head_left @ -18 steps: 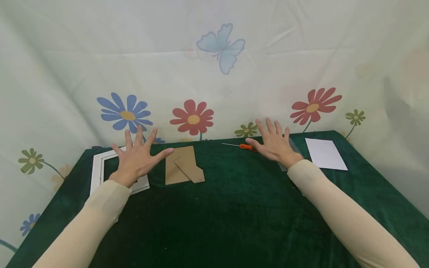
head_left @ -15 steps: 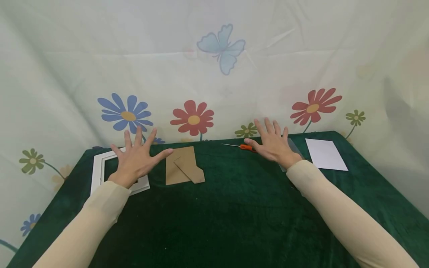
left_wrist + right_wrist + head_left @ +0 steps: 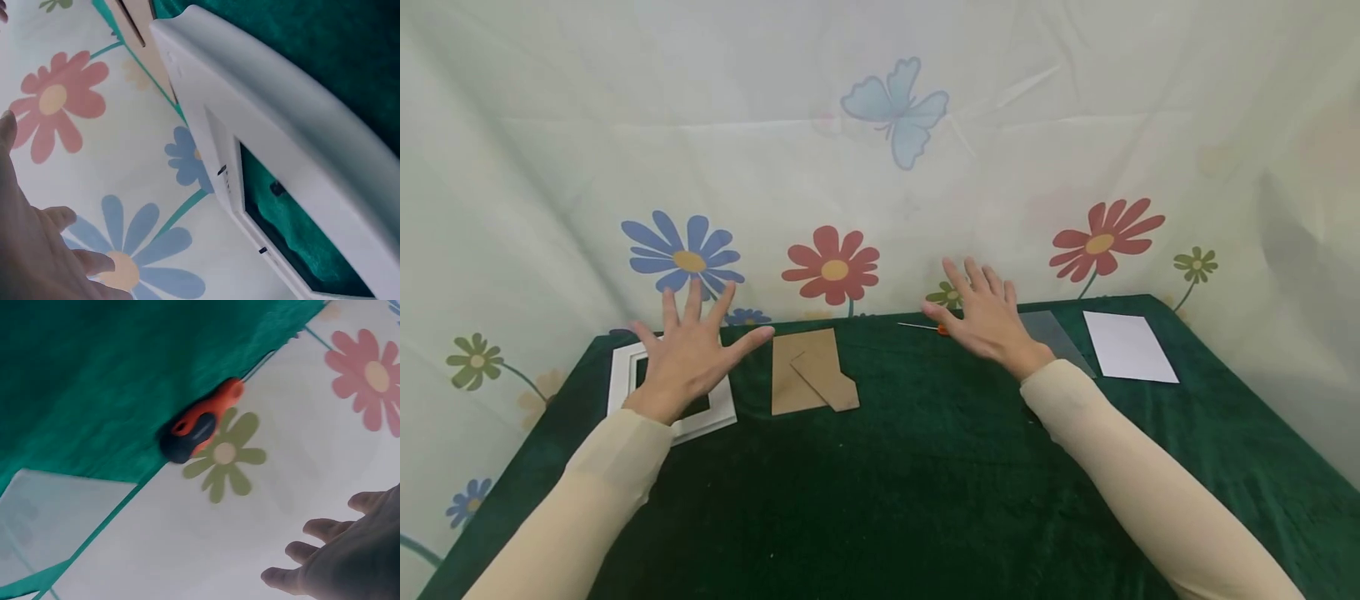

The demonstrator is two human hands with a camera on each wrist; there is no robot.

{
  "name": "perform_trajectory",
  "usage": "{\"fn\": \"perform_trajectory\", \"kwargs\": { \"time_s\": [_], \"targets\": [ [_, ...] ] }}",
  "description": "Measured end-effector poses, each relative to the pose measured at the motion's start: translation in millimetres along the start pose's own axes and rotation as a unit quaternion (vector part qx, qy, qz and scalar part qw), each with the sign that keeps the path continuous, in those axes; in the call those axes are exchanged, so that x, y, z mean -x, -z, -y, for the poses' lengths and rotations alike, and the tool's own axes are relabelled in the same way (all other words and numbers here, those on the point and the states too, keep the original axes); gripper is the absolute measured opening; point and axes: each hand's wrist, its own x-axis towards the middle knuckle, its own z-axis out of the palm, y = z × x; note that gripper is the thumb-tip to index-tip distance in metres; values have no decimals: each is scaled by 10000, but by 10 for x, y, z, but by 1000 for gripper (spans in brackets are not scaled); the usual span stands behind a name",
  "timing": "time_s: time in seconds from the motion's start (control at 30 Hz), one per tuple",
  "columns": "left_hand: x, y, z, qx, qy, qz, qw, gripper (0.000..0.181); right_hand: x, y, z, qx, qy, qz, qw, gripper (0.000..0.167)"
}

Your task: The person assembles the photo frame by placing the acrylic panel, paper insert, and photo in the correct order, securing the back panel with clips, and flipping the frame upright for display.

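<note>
My left hand [image 3: 688, 358], fingers spread and holding nothing, is over a white picture frame [image 3: 722, 406] at the table's left. In the left wrist view the picture frame [image 3: 275, 119] shows small dark tabs along its inner edge. Just right of that hand lies a brown backing board [image 3: 805, 375] with a stand leg. Fingers spread too, my right hand [image 3: 988, 325] covers part of a screwdriver, whose orange and black handle [image 3: 203, 422] appears in the right wrist view. A clear sheet [image 3: 1056, 337] lies partly behind the right hand and sleeve. Farther right is a white sheet of paper [image 3: 1130, 346].
A dark green cloth [image 3: 880, 492] covers the table. Behind its back edge hangs a pale curtain [image 3: 760, 167] printed with flowers and a butterfly.
Both hands have moved left, still spread. More of the clear sheet shows to the right of my right hand, and more of the screwdriver handle is now covered.
</note>
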Motion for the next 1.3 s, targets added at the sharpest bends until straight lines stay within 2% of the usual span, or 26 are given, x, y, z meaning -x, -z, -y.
{"fn": "perform_trajectory", "kwargs": {
  "time_s": [0.43,0.6,0.9,1.3],
  "targets": [
    [84,216,68,233,208,-227,9993,99,-103,-92,511,-774,148,-197,9967,87],
    [133,255,129,247,328,-330,9986,98,-143,-147,673,-1098,136,-251,9935,85],
    [228,276,278,275,564,-377,9973,97,-197,-239,868,-1497,230,-237,9882,84],
    [260,381,469,309,751,-313,9962,97,-240,-387,1120,-1738,477,-302,9832,83]
  ]
}}
